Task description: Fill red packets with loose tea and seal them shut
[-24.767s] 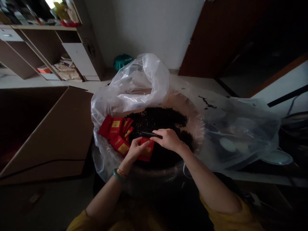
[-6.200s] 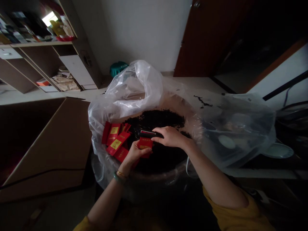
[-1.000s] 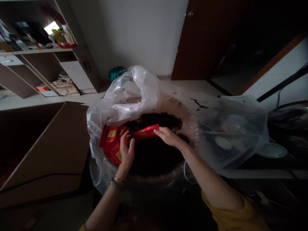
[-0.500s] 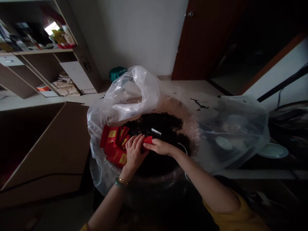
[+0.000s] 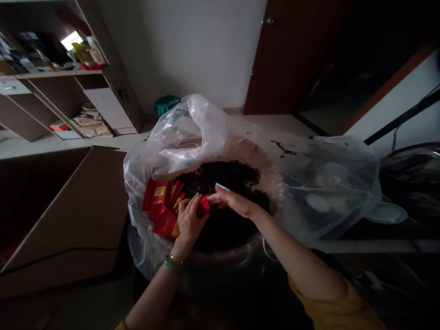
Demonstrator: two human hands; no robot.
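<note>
My left hand (image 5: 189, 221) is closed round a small red packet (image 5: 203, 205), holding it above a heap of dark, loose leaves that looks like tea (image 5: 227, 176). My right hand (image 5: 237, 204) reaches in from the other side with its fingers stretched out. Its fingertips are at the packet's right edge; whether they touch it I cannot tell. Several more red packets with yellow labels (image 5: 160, 197) lie to the left of my left hand. A thin white strip (image 5: 222, 186) shows just above my right fingers, partly covered by them.
The leaves lie in a wide round container lined with clear plastic (image 5: 209, 110). A cardboard box (image 5: 85, 206) stands to the left. On the right are a plastic bag (image 5: 338, 183) and a pale dish (image 5: 390, 213). Shelves, a teal bag (image 5: 167, 105) and a brown door (image 5: 285, 59) are behind.
My right hand has let go of the red packet's edge and shifted slightly right, its fingers straightening and partly covering the white strip. My left hand keeps hold of the packet, now tilted differently.
</note>
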